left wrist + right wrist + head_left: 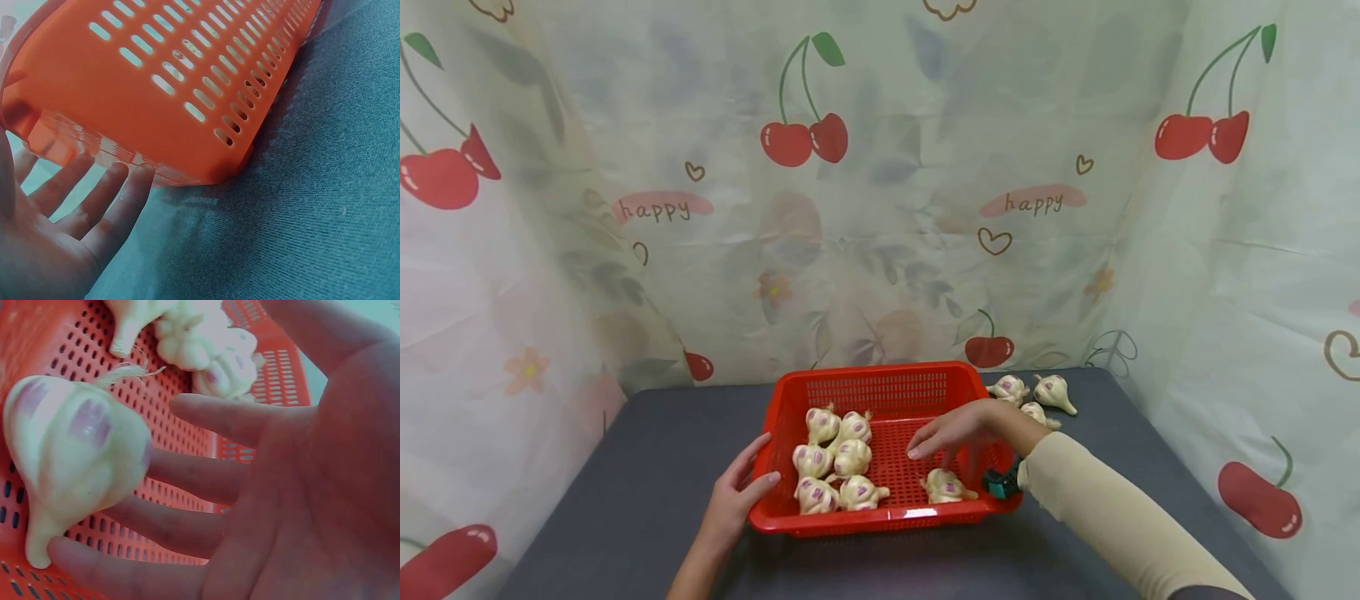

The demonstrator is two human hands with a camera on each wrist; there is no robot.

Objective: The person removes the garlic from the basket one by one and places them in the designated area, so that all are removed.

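Note:
A red plastic basket (895, 523) with slotted walls stands on the dark table. In the head view, my left hand (733, 492) rests at its left rim; in the left wrist view, extended, spread fingers (112, 206) meet the outer wall. My right hand (962, 429) is over the basket's right half, fingers loosely spread. Close to its fingertips lies one garlic bulb (946, 486), seen large in the right wrist view as a pale bulb (75, 444) with purple patches, partly covering the fingers. Several more garlic bulbs (852, 458) sit together in the basket's left half.
Behind the right forearm, a few garlic bulbs (1054, 392) lie on the table (655, 467) outside the basket's back right corner. A curtain (880, 250) printed with cherries hangs behind the table and along both sides.

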